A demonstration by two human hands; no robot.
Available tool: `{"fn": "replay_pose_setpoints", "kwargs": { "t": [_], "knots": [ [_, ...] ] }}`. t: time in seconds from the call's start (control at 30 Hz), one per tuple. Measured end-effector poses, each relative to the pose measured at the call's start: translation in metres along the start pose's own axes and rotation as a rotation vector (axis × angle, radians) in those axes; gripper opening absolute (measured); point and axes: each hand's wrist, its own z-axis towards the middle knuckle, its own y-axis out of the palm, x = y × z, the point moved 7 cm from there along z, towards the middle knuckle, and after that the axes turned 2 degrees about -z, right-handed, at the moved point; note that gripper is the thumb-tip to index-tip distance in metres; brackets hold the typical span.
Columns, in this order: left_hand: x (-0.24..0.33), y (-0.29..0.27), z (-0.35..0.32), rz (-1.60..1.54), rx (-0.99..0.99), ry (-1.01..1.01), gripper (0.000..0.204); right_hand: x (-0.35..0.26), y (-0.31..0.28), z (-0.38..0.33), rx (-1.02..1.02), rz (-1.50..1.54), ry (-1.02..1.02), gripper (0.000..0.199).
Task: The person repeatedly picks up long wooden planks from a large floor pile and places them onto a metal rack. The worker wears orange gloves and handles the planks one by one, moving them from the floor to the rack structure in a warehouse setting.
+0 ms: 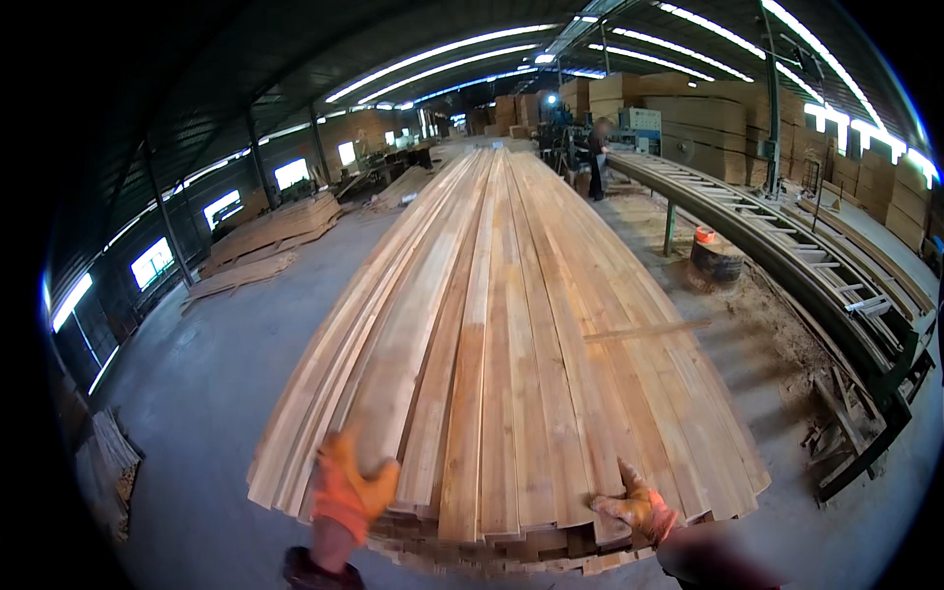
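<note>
Long wooden boards [499, 393] lie side by side on a big stack that runs away from me. My left hand [352, 484], in an orange work glove, is over the near ends of the boards at the left. Its thumb stands apart from the fingers, it holds nothing, and motion blurs it a little. At the right, my right hand [637, 506], gloved in the same colour, rests on or just above the near board ends with fingers stretched out and apart. A short thin wood strip [647, 331] lies crosswise over the boards on the right.
A long roller conveyor [787, 231] runs along the right side, near a dark drum [716, 261] with an orange item on top. Another person [598, 157] stands by machinery farther back. Lower board piles [275, 234] lie at the left, and tall timber stacks [693, 133] stand behind.
</note>
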Motion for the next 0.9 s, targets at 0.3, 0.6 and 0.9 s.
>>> {"fn": "replay_pose_setpoints", "kwargs": {
  "t": [0.3,0.6,0.9],
  "knots": [
    [-0.068,0.049,-0.045,0.475,-0.431,-0.278,0.111,-0.094,0.041,-0.04,0.462,-1.343,-0.566,0.098],
    [-0.102,0.052,-0.045,0.332,-0.57,-0.075,0.104,-0.08,0.223,0.036,0.359,-1.274,-0.41,0.093],
    [-0.128,0.039,-0.035,0.175,-0.547,0.107,0.091,-0.092,0.304,0.017,0.232,-1.249,-0.179,0.093]
  ]
}}
